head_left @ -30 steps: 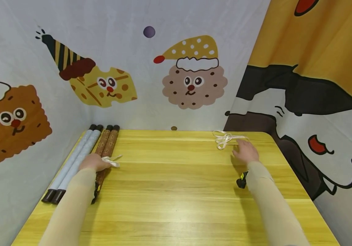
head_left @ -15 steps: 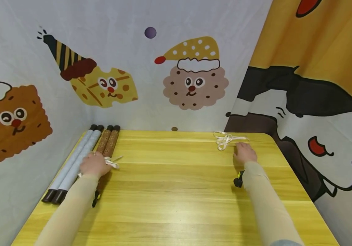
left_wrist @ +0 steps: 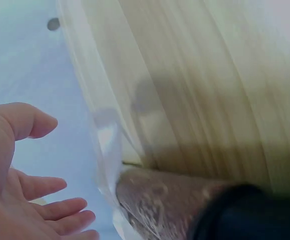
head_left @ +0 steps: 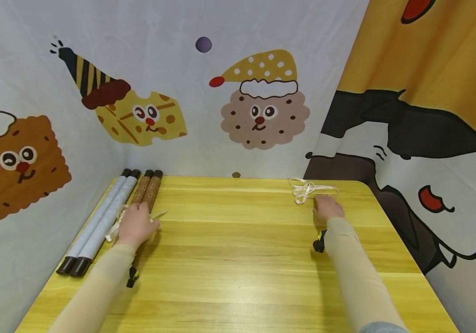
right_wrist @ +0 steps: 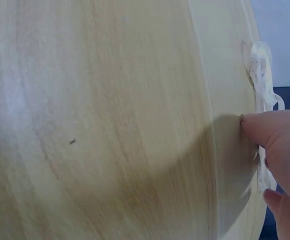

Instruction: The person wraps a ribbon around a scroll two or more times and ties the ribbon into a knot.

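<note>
Two brown patterned rolls (head_left: 153,188) with dark end caps lie side by side at the table's left. My left hand (head_left: 135,224) is over them, palm down, hiding part of the white ribbon (head_left: 113,231) that lies across them. In the left wrist view the fingers of the left hand (left_wrist: 39,200) are spread, with a gap between them and the brown roll (left_wrist: 157,197). At the far right, my right hand (head_left: 328,208) is low over the table beside a loose bundle of white ribbon (head_left: 303,188). Its thumb and a finger show apart in the right wrist view.
Two light blue rolls (head_left: 105,222) with dark caps lie left of the brown ones, along the table's left edge. Behind the wooden table (head_left: 238,259) hangs a cartoon-printed cloth (head_left: 196,92). A small black device (head_left: 318,243) sits at my right wrist.
My left hand has shifted right from between the blue and brown rolls to over the brown pair, uncovering ribbon on its left. My right hand has drawn slightly left; the ribbon bundle is unmoved.
</note>
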{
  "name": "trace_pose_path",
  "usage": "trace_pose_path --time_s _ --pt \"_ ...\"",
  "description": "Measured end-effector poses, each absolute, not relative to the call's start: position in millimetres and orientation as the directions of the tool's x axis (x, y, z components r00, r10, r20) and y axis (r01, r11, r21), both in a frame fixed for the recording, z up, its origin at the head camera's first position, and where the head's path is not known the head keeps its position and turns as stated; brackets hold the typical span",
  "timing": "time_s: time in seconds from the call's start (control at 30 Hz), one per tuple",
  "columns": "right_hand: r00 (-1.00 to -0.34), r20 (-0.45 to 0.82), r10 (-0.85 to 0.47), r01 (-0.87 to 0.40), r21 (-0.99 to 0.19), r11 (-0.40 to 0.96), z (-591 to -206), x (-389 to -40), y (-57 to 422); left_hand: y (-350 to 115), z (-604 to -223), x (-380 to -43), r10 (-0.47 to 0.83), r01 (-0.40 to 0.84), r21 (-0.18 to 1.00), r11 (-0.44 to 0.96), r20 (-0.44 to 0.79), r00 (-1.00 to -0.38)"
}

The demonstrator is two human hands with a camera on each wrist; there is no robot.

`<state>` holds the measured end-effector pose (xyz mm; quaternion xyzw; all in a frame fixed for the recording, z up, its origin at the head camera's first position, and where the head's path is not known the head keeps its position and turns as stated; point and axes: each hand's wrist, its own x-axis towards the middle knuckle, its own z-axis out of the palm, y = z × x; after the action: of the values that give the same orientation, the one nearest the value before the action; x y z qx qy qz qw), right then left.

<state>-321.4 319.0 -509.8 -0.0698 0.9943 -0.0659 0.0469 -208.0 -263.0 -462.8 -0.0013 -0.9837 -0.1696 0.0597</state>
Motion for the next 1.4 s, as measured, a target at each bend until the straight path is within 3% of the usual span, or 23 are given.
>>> trace_pose_path --time_s 0.7,1.13,1.4 --pt "-0.995 0.011 -0.101 -0.101 -0.149 0.984 -503 -310 310 -191 -465 -209 0.107 0.152 0.513 0.844 0.117 -0.987" --pt "-0.960 0.251 -0.120 -0.217 -0.405 0.888 -481 -292 277 -141 -470 -213 0.133 0.131 0.666 0.734 0.048 -0.990" --pt "-0.942 0.291 -0.167 -0.307 -0.550 0.777 -462 -276 246 -111 -461 -212 0.151 0.156 0.705 0.692 0.071 -0.986"
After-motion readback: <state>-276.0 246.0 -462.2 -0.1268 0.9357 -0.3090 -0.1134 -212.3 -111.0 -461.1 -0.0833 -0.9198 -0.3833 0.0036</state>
